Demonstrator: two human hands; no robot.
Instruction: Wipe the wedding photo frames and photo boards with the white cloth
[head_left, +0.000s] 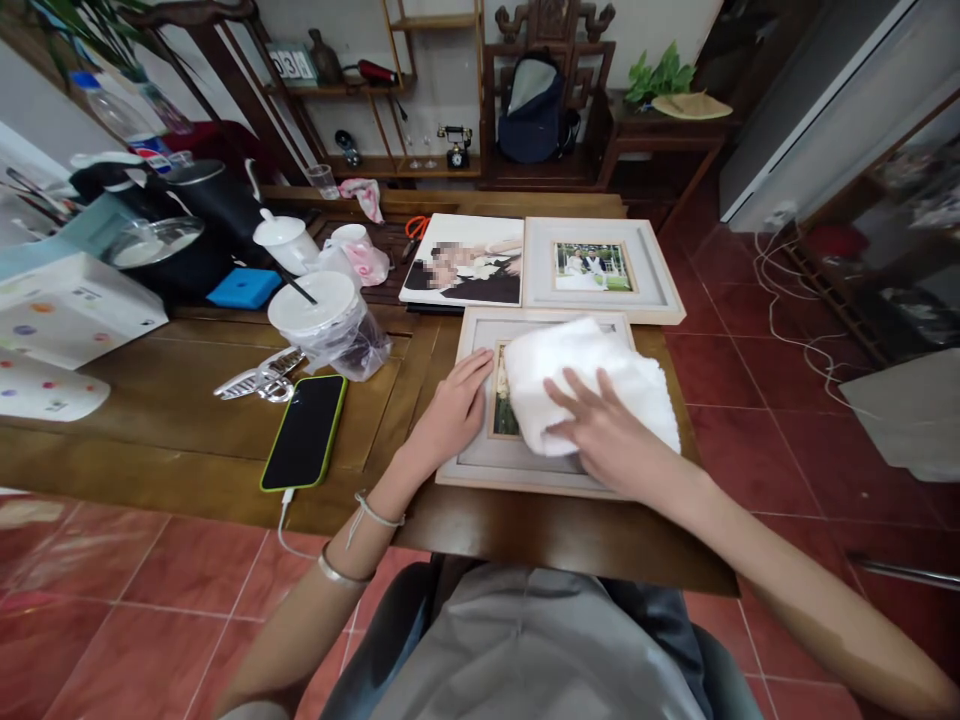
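A light-framed picture (480, 468) lies flat on the wooden table before me, a small photo showing at its left part. Spread over much of its glass is a folded white cloth (555, 360). My right hand (600, 425) rests on this cloth from above, its fingers apart and pressed on the fabric. On the frame's left side lies my left hand (457, 400), fingers stretched out flat near the photo's edge. Behind the frame are a second framed photo (652, 260) and a larger photo print (480, 235).
A phone (304, 435) with a charging cable, a bagged drink cup (319, 310), metal clips (259, 378) and a blue box (244, 287) stand to the left. Orange-handled scissors (416, 228) lie behind. The table (517, 525) ends at my lap and at the right.
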